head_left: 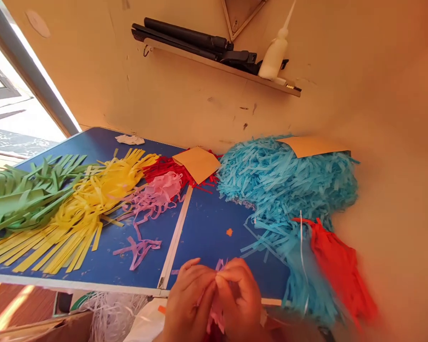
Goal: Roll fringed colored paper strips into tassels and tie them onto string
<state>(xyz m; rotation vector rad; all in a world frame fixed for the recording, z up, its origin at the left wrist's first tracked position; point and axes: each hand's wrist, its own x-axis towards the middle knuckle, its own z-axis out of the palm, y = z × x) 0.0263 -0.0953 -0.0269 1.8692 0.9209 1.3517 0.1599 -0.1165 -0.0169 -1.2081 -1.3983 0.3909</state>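
My left hand [194,294] and my right hand [238,294] meet at the front edge of the blue table [214,216]. Both are closed, thumbs and forefingers pinched together on a small bunch of pink tissue paper strips [217,316]. Ends of the strips poke out above the fingertips and hang down between the palms. A few loose pink-purple strips [141,251] lie on the table to the left. Farther back is a larger pile of pink fringed paper [160,192]. A small orange scrap [229,232] lies just beyond my hands.
Green [28,199] and yellow paper strips [92,194] cover the table's left. Red fringe under an orange paper piece [199,164] sits at the back. A big blue fringe pile [285,185] and red paper [342,266] lie right. A wall shelf [228,66] holds a white bottle [274,58].
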